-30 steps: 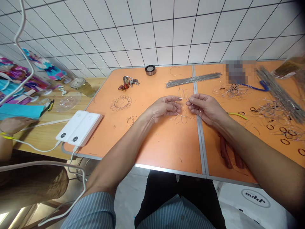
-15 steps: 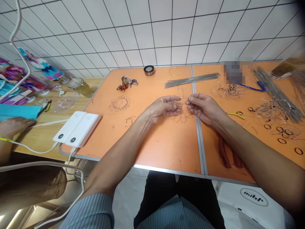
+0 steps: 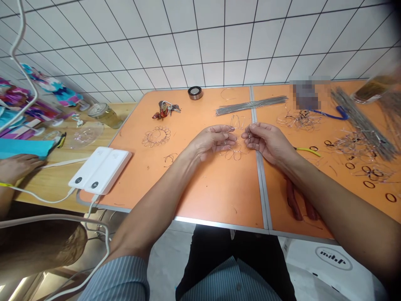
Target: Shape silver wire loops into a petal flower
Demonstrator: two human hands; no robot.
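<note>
Between my two hands is a thin wire ring with petal-like loops [image 3: 237, 155], held just above the orange table [image 3: 206, 196]. My left hand [image 3: 216, 140] grips its left side, fingers bent around the wire. On the opposite side, my right hand [image 3: 261, 138] pinches the wire between thumb and fingertips. Loops stick out at the top and bottom of the ring; its sides are partly hidden by my fingers. A similar looped wire ring [image 3: 156, 136] lies flat to the left. Red-handled pliers [image 3: 294, 200] rest under my right forearm.
Straight wires [image 3: 250, 105] lie behind my hands. At the right are a thicker wire bundle [image 3: 365, 125], tangled wire pieces [image 3: 351, 144] and small dark rings [image 3: 369, 184]. Keys [image 3: 169, 108], a tape roll [image 3: 195, 92] and white power banks [image 3: 100, 169] sit leftward. Another person's hand [image 3: 20, 167] is at far left.
My fingers have shifted slightly on the wire ring, and its loops have turned a little. The whole view has moved slightly; the things on the table stay in place.
</note>
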